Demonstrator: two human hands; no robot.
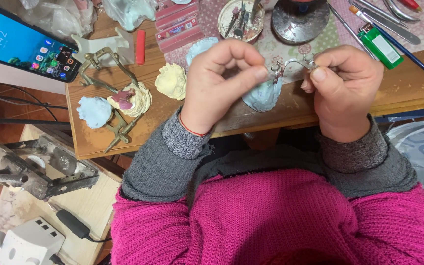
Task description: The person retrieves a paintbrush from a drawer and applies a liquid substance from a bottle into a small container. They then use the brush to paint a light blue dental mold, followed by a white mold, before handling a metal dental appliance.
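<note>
Fingertips of both my left hand (222, 83) and right hand (342, 81) pinch the ends of a small metal articulator frame (293, 65), holding it level above the pale blue dental cast (262, 94) so its hinge stays free.

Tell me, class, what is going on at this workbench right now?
A person in a pink jumper holds a small bent metal frame between both hands over a wooden table. The left hand pinches one end, the right hand the other. A pale blue plaster cast sits just under the frame. More casts, one blue and one cream, lie to the left, with a phone and a green lighter also on the table.
</note>
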